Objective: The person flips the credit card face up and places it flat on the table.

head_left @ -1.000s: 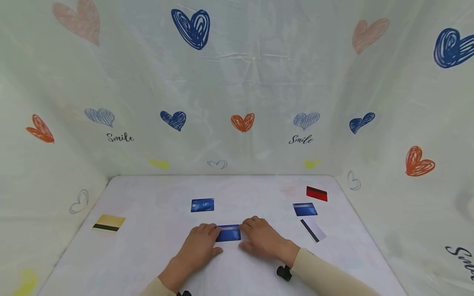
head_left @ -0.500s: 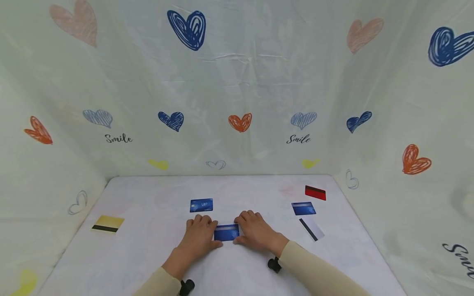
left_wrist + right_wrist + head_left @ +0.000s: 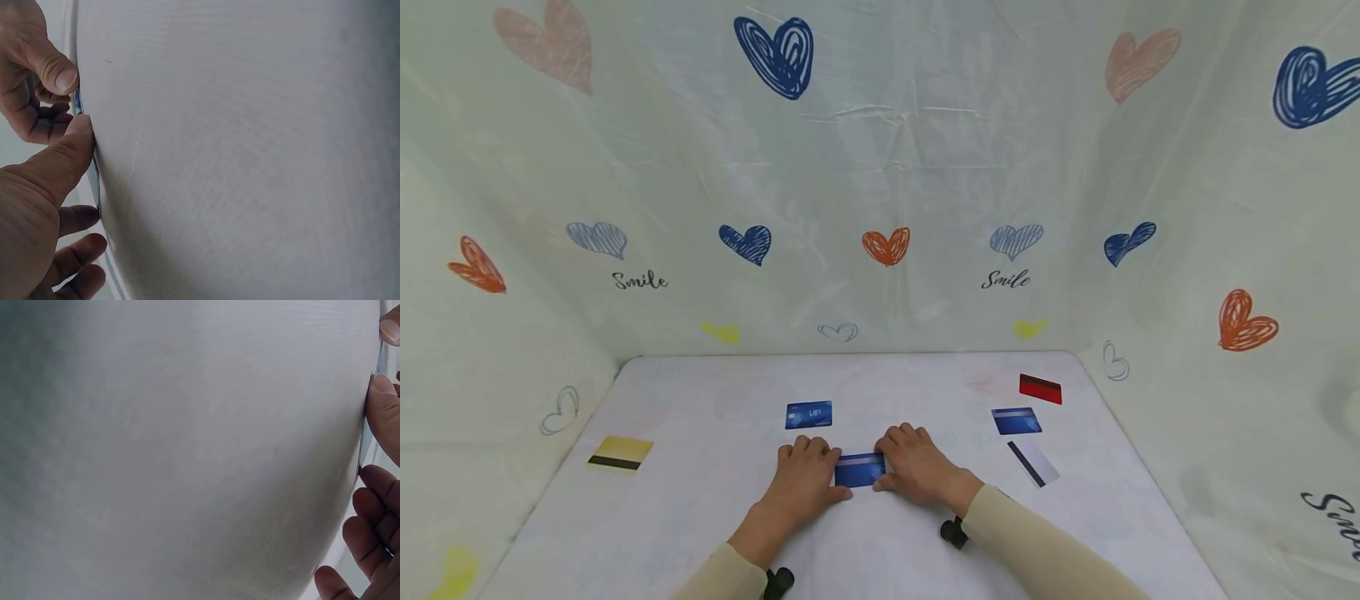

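A blue plastic card (image 3: 860, 470) with a pale stripe along its far edge lies between both hands at the middle of the table. At its left end, my left hand (image 3: 801, 475) pinches it, forefinger at the far corner and thumb at the near one. My right hand (image 3: 919, 467) grips the opposite end the same way. In the left wrist view the left thumb (image 3: 72, 153) meets the card's thin edge; the right wrist view shows the right thumb (image 3: 384, 406) there too. Just beyond the left hand lies a blue VIP card (image 3: 808, 415).
On the right of the white table (image 3: 910, 554) lie a red card (image 3: 1041, 389), another blue card (image 3: 1017, 421) and a white card (image 3: 1033, 463) with a dark stripe. A gold card (image 3: 621, 452) lies far left. Heart-printed sheeting (image 3: 925, 167) rises behind.
Both hands have shifted at the card's ends, the thumbs coming in to its near corners. In the last half second they have hardly moved. The other cards stay put.
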Action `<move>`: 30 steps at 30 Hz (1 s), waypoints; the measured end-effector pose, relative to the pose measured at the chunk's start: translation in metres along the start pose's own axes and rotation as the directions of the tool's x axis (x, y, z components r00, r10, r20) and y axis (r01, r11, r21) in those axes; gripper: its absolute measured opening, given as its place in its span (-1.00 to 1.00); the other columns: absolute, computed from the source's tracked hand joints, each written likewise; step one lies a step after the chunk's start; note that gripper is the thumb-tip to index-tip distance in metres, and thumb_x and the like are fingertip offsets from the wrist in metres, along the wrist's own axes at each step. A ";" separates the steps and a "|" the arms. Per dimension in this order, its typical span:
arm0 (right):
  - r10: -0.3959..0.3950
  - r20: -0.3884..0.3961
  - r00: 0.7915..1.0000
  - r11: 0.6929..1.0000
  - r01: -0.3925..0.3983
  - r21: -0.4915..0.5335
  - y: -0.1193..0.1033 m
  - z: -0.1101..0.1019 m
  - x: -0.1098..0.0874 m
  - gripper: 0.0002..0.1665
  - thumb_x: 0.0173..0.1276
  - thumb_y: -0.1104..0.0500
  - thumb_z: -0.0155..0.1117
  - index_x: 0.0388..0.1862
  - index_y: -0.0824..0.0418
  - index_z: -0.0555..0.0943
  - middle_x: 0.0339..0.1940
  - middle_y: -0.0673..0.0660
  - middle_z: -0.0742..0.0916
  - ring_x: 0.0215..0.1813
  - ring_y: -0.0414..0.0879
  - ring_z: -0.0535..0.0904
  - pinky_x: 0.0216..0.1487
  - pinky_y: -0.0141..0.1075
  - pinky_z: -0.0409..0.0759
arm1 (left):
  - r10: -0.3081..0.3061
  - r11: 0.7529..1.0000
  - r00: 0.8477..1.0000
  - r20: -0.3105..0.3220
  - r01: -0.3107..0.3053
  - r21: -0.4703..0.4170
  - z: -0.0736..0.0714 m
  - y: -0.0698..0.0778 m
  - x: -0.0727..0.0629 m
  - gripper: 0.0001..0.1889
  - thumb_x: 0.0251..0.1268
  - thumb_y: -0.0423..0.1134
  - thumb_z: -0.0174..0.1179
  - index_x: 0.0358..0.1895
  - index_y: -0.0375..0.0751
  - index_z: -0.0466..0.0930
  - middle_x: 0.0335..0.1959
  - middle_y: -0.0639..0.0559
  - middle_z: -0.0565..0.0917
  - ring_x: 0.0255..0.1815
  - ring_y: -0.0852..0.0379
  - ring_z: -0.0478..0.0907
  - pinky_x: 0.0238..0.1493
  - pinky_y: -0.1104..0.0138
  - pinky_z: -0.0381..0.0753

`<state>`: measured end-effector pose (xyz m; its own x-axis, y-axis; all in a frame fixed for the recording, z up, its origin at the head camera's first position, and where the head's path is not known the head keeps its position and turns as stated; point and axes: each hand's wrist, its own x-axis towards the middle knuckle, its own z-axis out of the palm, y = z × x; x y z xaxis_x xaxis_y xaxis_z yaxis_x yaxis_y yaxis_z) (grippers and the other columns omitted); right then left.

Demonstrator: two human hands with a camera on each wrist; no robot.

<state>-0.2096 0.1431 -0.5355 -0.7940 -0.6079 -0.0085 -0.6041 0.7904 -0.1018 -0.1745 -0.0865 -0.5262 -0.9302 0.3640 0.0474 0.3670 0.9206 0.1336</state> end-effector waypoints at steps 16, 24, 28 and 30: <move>0.008 -0.009 1.000 1.000 -0.008 -0.015 -0.002 0.002 -0.001 -0.35 0.39 -0.32 0.42 0.21 0.08 0.60 0.02 -0.03 0.63 0.04 -0.13 0.43 0.14 -0.17 0.47 | 0.042 0.999 0.998 -0.039 -0.042 -0.002 -0.002 -0.004 -0.001 -0.30 0.06 0.23 0.59 0.10 -0.23 0.65 -0.04 -0.09 0.64 0.04 -0.12 0.47 0.14 -0.13 0.46; -0.018 -0.013 1.000 1.000 0.018 -0.023 -0.001 -0.001 -0.002 -0.30 0.40 -0.35 0.39 0.29 0.07 0.58 0.13 -0.01 0.64 0.13 -0.11 0.45 0.17 -0.16 0.49 | 0.053 0.998 0.996 -0.065 -0.051 0.028 -0.003 -0.007 -0.001 -0.30 0.05 0.23 0.58 0.10 -0.22 0.65 -0.02 -0.08 0.64 0.08 -0.14 0.49 0.15 -0.10 0.43; -0.027 -0.010 1.000 1.000 0.027 -0.014 0.000 -0.002 -0.002 -0.28 0.39 -0.34 0.39 0.32 0.07 0.57 0.17 0.00 0.64 0.18 -0.09 0.45 0.19 -0.15 0.50 | 0.059 0.998 0.995 -0.075 -0.057 0.018 -0.004 -0.007 -0.001 -0.31 0.06 0.21 0.58 0.12 -0.20 0.64 0.01 -0.08 0.64 0.10 -0.13 0.48 0.15 -0.10 0.43; -0.025 -0.009 1.000 1.000 0.025 0.000 0.000 -0.003 -0.003 -0.28 0.39 -0.32 0.40 0.33 0.07 0.57 0.18 0.00 0.64 0.20 -0.09 0.45 0.21 -0.13 0.52 | 0.065 0.998 0.994 -0.084 -0.064 0.014 -0.007 -0.007 -0.001 -0.31 0.07 0.21 0.57 0.13 -0.19 0.64 0.02 -0.08 0.64 0.11 -0.12 0.48 0.16 -0.10 0.44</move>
<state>-0.2079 0.1454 -0.5330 -0.7791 -0.6269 0.0026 -0.6238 0.7749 -0.1022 -0.1758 -0.0940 -0.5202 -0.9013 0.4102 0.1392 0.4263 0.8971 0.1162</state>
